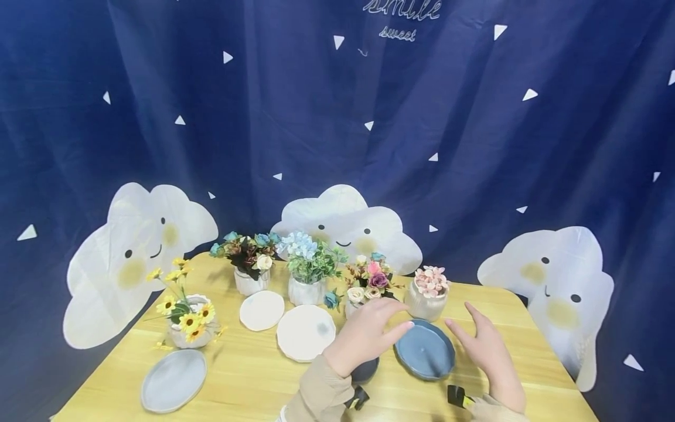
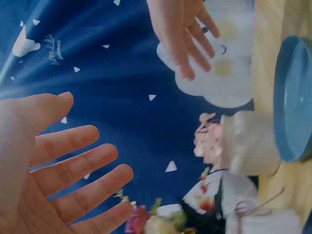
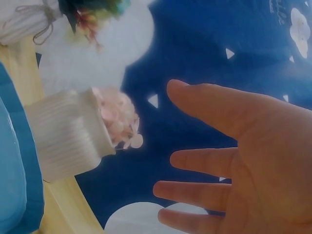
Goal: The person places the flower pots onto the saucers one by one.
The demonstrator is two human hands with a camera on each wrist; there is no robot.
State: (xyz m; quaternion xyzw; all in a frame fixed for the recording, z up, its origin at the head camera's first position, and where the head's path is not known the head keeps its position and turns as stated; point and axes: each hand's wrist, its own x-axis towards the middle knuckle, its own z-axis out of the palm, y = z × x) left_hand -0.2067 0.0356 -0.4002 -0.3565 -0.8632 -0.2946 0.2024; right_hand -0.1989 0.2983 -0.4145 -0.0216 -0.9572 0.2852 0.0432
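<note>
The left hand (image 1: 369,331) and right hand (image 1: 490,349) hover apart, fingers loosely extended and holding nothing. Beyond and between their fingertips, a pot of pink flowers (image 1: 428,305) stands on the desk (image 1: 295,387); below the fingers, nearer than that pot, a blue plate (image 1: 425,350) lies face up between the hands. In the head view the left fingers partly cover a pot of mixed flowers (image 1: 373,278); the wrist views reveal twine (image 3: 50,17) tied round it. Only the head view shows yellow flowers (image 1: 188,321), well left of the left fingers. The pink pot's axis is upright, blossoms topmost; both wrist views picture it sideways.
</note>
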